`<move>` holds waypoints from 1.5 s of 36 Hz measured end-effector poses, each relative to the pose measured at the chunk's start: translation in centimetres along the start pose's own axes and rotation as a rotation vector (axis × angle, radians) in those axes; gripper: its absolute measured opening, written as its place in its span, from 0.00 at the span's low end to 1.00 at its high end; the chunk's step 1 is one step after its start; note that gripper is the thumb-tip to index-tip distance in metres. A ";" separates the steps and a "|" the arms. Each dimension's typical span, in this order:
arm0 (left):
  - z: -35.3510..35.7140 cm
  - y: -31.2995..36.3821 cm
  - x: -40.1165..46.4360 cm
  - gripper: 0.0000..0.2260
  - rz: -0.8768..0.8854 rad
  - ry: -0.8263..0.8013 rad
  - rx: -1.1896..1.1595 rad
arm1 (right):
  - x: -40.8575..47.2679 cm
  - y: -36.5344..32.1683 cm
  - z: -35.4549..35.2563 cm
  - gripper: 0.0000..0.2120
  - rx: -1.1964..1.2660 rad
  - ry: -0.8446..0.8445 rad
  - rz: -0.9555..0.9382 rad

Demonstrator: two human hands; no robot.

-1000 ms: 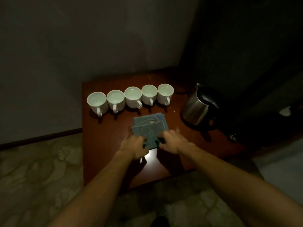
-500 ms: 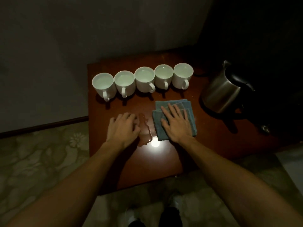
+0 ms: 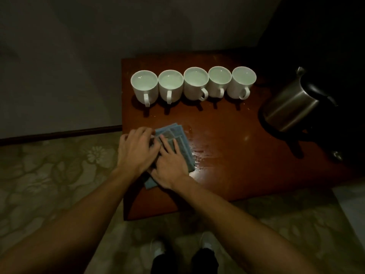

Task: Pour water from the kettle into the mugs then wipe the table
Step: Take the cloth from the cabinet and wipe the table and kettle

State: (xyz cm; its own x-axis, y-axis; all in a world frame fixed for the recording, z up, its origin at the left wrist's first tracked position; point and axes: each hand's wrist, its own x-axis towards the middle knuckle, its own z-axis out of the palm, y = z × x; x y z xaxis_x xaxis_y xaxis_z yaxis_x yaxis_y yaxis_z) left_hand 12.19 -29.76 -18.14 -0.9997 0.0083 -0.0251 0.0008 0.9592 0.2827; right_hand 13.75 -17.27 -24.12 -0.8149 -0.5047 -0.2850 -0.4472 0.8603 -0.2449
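A folded blue cloth (image 3: 178, 141) is seen lying on the dark red table (image 3: 227, 145), near the table's left edge and in front of the row of mugs. It is pressed flat under both hands. The right hand (image 3: 170, 161) is laid on top of the cloth with the palm down and the fingers (image 3: 165, 142) spread and stretched toward the mugs; nothing is gripped by it. The left hand (image 3: 136, 151) is placed just beside the right one, on the left part of the cloth, with the fingers bent a little, and its fingertips reach the far left corner of the cloth. Whether the cloth edge is pinched by the left hand cannot be told. The two hands are touching each other at the middle. A corner of the cloth is shown below the wrists, and the far and right parts of the cloth are left uncovered.

To the right of the cloth a wet, shining streak (image 3: 197, 155) is seen on the table surface.

Five white mugs (image 3: 194, 84) are set in a row at the far side of the table, each one filled with water, with the handles turned toward the person. The mugs are well apart from the hands. A steel kettle (image 3: 290, 107) with a black lid is stood at the right side of the table, far from the cloth.
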 end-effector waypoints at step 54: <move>2.1 7.1 -1.4 0.21 0.042 -0.044 0.071 | -3.9 19.8 -3.3 0.36 0.094 0.211 0.237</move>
State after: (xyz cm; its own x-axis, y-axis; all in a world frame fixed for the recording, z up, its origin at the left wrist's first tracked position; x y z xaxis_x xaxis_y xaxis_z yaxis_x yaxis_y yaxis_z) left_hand 13.67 -22.35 -18.06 -0.9966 0.0593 -0.0571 0.0457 0.9754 0.2156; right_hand 6.88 1.95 -24.79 -0.9551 -0.2564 -0.1486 -0.2077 0.9368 -0.2815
